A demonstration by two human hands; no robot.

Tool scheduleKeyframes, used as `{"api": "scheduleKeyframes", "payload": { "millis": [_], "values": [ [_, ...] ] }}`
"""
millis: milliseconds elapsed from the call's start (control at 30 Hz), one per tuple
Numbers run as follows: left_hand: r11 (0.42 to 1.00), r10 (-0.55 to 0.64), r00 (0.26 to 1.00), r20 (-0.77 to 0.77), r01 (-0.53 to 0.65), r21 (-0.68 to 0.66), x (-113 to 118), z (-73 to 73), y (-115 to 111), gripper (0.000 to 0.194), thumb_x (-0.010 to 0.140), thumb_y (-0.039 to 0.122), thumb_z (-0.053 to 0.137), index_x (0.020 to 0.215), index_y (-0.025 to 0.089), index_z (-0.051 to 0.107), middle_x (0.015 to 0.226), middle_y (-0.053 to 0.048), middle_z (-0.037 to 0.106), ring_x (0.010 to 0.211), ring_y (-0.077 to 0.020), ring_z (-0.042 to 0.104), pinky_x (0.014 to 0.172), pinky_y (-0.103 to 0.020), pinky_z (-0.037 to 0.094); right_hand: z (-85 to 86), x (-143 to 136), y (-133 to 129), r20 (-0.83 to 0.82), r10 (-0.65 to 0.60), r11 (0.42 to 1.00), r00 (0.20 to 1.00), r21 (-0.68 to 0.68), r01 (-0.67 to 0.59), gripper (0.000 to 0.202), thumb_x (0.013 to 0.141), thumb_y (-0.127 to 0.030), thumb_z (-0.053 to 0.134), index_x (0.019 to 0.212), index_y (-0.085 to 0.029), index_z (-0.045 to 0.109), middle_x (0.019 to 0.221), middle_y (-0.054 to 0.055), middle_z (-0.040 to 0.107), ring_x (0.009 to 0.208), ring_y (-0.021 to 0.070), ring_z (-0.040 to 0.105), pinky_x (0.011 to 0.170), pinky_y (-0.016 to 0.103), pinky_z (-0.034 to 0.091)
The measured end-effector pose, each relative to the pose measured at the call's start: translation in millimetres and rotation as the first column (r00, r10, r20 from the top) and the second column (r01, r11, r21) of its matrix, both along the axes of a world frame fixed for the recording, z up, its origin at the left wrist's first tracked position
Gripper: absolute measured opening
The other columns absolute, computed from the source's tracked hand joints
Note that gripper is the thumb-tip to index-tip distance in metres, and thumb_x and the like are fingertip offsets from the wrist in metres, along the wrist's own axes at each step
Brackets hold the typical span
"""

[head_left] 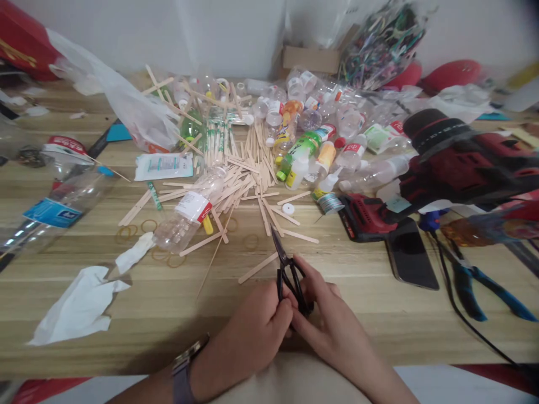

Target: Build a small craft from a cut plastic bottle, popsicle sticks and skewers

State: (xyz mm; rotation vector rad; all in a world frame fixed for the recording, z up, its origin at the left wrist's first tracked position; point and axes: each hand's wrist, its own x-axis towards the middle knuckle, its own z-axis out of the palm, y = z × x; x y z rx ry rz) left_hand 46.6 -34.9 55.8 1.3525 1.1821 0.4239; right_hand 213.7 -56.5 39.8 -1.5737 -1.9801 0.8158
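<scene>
Holding black-handled metal scissors [286,262] by their loops [279,283] in curled, bare left hand [263,314] and right hand [330,314], on the near side of the heap of pale, flat wooden sticks [246,182]; pointing slim blades [277,246] toward that heap, probably to keep them clear of both hands.

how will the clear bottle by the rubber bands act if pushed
The bottle lies on its side and has a rounded body, so it may roll, though the sticks nearby could stop it. It's probably light for its size: no liquid shows through the clear plastic. Its sides look thin, so it might dent.
</scene>
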Motion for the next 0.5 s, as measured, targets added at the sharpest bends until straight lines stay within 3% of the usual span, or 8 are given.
{"api": "scheduleKeyframes", "payload": {
  "millis": [133, 267, 400, 500],
  "values": [
    [0.977, 0.062, 0.996, 0.058, -0.049, -0.206, -3.6, 9.0, -1.4, 0.014, 0.082, 0.020, 0.036, 0.080, 0.024, 0.049, 0.061, 0.005, 0.047, 0.049, -0.0119, 0.046, 0.047, -0.022, 0.039, 2.4, 27.6, -4.2, 0.223, -0.012, 0.978, 0.975, 0.206, -0.036, 0.068, 0.095, -0.039, 0.051, 0.153, -0.027, 0.017, 0.086, 0.004, 0.065, 0.072, 0.0216, 0.061, 0.069, 0.035, 0.048],
    [0.949, 0.021, 0.984, 0.177, 0.036, -0.313, -4.6, 18.1, 1.1, 0.014, 0.076, 0.016, 0.036, 0.076, 0.024, 0.047, 0.053, 0.008, 0.042, 0.041, -0.0087, 0.036, 0.039, -0.019, 0.028, -0.8, 42.5, -0.9, 0.403, -0.042, 0.920, 0.914, 0.373, -0.122, 0.060, 0.100, -0.044, 0.043, 0.152, -0.023, 0.023, 0.090, 0.008, 0.067, 0.076, 0.0238, 0.062, 0.074, 0.039, 0.044],
    [0.920, 0.000, 0.971, 0.240, 0.094, -0.380, -1.6, 18.3, 2.0, 0.011, 0.080, 0.023, 0.037, 0.081, 0.024, 0.048, 0.056, 0.009, 0.048, 0.037, -0.0072, 0.034, 0.035, -0.019, 0.025, -1.0, 28.1, 0.2, 0.485, -0.270, 0.818, 0.832, 0.571, -0.067, 0.050, 0.097, -0.028, 0.052, 0.145, -0.030, 0.039, 0.115, 0.014, 0.062, 0.095, 0.0281, 0.060, 0.089, 0.048, 0.037],
    [0.898, -0.027, 0.964, 0.263, 0.139, -0.418, -0.6, 19.3, 1.8, 0.009, 0.081, 0.027, 0.042, 0.084, 0.023, 0.049, 0.057, 0.008, 0.050, 0.036, -0.0068, 0.036, 0.034, -0.019, 0.026, 0.7, 19.4, 1.2, 0.474, -0.138, 0.804, 0.870, 0.566, -0.182, 0.049, 0.095, -0.015, 0.049, 0.142, -0.027, 0.045, 0.116, 0.012, 0.062, 0.102, 0.0285, 0.057, 0.089, 0.043, 0.040]
  ]
}}
